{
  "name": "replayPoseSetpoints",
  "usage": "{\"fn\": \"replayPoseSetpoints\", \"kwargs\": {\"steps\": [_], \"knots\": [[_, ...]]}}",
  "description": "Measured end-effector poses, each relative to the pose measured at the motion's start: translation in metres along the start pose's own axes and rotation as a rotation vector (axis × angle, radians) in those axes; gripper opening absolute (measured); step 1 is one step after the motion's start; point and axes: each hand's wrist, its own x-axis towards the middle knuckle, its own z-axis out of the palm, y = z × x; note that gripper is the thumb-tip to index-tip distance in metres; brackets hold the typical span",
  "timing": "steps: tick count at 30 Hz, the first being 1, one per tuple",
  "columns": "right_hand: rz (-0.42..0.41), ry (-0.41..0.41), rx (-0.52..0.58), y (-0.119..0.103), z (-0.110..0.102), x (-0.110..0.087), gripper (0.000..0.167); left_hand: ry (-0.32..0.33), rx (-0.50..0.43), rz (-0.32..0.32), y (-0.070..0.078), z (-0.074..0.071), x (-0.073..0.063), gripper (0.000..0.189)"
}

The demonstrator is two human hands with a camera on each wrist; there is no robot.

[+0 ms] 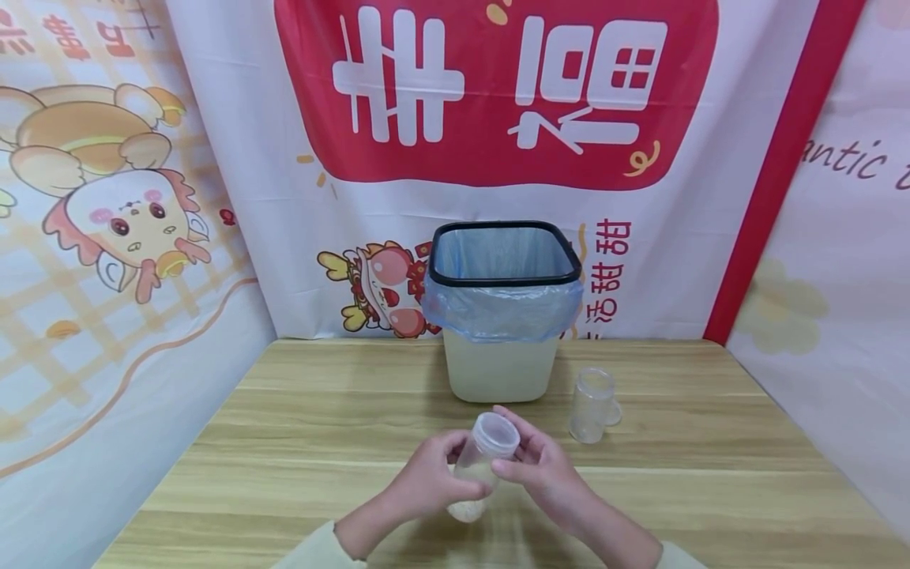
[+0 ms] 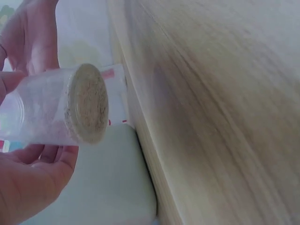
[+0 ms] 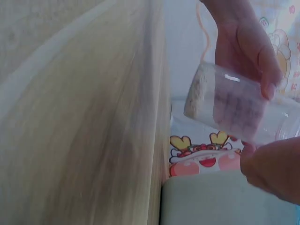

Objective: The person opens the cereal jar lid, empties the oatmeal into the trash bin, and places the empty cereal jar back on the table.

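Observation:
A clear plastic jar (image 1: 478,465) is held tilted over the table, its round mouth end (image 1: 498,433) leaning up and away. A layer of pale, crumbly powder (image 2: 89,104) lies at its bottom. My left hand (image 1: 437,480) grips the jar's body, with the fingers curled behind it. On the other side my right hand (image 1: 550,474) holds it near the mouth, thumb in front and fingers behind. The right wrist view shows the jar (image 3: 239,105) between both hands, with its base clear of the tabletop.
A white bin (image 1: 501,367) with a black rim and a bluish plastic liner (image 1: 501,312) stands at the table's back. Right of it sits a second clear container (image 1: 590,407) with a rounded piece at its side. Printed cloth hangs behind the wooden table (image 1: 327,419).

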Motion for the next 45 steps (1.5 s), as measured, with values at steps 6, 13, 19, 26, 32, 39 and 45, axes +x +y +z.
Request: {"fn": "replayPoseSetpoints", "kwargs": {"steps": [6,13,19,26,32,39,45], "knots": [[-0.046,0.242,0.041,0.002,0.022,-0.002,0.078,0.117,0.129,-0.014,0.004,0.006,0.001,0.055],[-0.048,0.461,0.03,0.008,0.042,-0.004,0.068,0.191,0.21,-0.007,0.005,0.016,0.0,0.054],[-0.007,0.532,-0.015,0.013,0.048,-0.003,0.067,0.208,0.278,0.004,0.002,0.02,-0.003,0.053],[0.009,0.541,-0.037,0.015,0.048,-0.002,0.065,0.221,0.315,0.043,0.0,0.022,-0.004,0.051],[-0.011,0.501,-0.038,0.014,0.044,-0.004,0.065,0.213,0.287,0.037,0.0,0.019,-0.003,0.052],[-0.017,0.436,-0.03,0.011,0.039,-0.007,0.065,0.196,0.239,-0.001,0.003,0.017,-0.004,0.052],[-0.029,0.409,-0.035,0.009,0.036,-0.008,0.068,0.18,0.22,-0.003,0.004,0.014,-0.004,0.052]]}}
